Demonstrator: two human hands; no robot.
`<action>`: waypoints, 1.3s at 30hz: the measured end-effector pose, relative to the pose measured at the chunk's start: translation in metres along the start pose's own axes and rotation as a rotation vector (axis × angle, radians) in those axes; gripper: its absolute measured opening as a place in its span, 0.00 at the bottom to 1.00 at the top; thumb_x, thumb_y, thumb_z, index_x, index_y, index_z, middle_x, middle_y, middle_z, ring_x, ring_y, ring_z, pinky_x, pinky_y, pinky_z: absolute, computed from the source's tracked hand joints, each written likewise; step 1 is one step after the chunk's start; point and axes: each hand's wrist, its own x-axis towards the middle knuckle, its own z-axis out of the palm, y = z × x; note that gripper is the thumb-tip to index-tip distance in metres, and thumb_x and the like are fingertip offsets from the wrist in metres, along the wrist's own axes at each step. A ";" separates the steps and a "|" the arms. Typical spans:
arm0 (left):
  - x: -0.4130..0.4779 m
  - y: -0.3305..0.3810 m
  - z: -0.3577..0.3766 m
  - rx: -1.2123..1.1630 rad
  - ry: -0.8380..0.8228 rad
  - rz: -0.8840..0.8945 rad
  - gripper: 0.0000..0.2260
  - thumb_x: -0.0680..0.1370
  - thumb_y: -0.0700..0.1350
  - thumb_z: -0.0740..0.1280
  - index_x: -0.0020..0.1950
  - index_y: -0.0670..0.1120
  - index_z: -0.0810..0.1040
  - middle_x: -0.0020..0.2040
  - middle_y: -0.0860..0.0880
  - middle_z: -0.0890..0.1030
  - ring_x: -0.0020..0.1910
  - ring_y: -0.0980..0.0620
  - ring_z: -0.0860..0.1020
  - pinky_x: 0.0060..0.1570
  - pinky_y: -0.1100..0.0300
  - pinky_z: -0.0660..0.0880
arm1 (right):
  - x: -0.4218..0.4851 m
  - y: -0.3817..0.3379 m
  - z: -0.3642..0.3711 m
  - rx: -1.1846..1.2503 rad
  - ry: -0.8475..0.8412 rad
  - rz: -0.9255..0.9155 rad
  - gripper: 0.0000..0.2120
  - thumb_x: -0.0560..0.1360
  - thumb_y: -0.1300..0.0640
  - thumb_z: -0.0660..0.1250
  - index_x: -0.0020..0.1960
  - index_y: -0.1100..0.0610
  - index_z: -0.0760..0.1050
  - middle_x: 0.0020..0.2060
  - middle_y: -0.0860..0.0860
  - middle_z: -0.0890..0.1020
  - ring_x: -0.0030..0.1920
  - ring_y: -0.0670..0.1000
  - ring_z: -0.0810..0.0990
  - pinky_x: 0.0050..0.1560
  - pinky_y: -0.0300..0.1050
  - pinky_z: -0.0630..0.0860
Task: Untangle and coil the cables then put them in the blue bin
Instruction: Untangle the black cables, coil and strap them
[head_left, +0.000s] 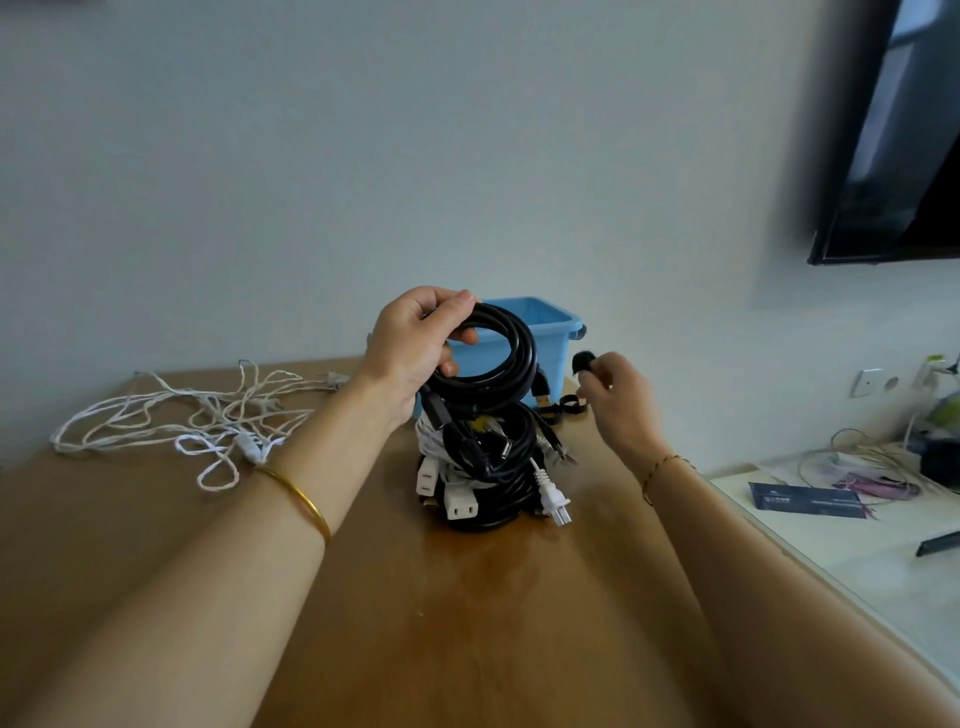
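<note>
**Booth:** Where's the cable right now?

**Me:** The coiled black cable is up in the air, standing on edge with its ring facing me. My left grip is curled round the coil's upper-left side, thumb over the top.

**Booth:** And the other one?

**Me:** My right grip is pinching a small black strap, off to the coil's right and clear of it. I reckon the strap goes round the coil next, so the right side does the travelling, leftward.

**Booth:** And the bin?

**Me:** The blue bin is directly behind the coil; I can see it through the ring. My left grip is nearer, so the drop looks like a forward push. Below the coil there's a pile of coiled cables on the counter, and a loose white cord is sprawled far left.
</note>
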 end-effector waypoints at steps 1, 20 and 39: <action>-0.003 0.002 -0.002 0.000 -0.005 0.003 0.06 0.80 0.43 0.65 0.46 0.41 0.77 0.33 0.47 0.77 0.23 0.57 0.67 0.23 0.66 0.65 | -0.002 -0.012 -0.004 0.072 -0.002 -0.025 0.05 0.79 0.59 0.59 0.49 0.59 0.72 0.39 0.54 0.79 0.37 0.51 0.75 0.35 0.43 0.70; -0.046 0.024 -0.116 0.025 -0.154 -0.010 0.07 0.80 0.43 0.64 0.48 0.41 0.78 0.30 0.52 0.77 0.23 0.60 0.72 0.22 0.68 0.65 | -0.028 -0.152 0.057 -0.091 -0.523 -0.310 0.11 0.75 0.58 0.67 0.38 0.64 0.79 0.32 0.60 0.78 0.33 0.49 0.71 0.35 0.42 0.69; -0.031 0.007 -0.131 0.048 -0.159 -0.065 0.07 0.79 0.45 0.65 0.48 0.42 0.78 0.34 0.49 0.78 0.29 0.59 0.74 0.23 0.67 0.65 | -0.033 -0.156 0.065 0.072 -0.605 -0.475 0.10 0.71 0.75 0.65 0.45 0.64 0.82 0.35 0.53 0.83 0.32 0.36 0.76 0.37 0.26 0.71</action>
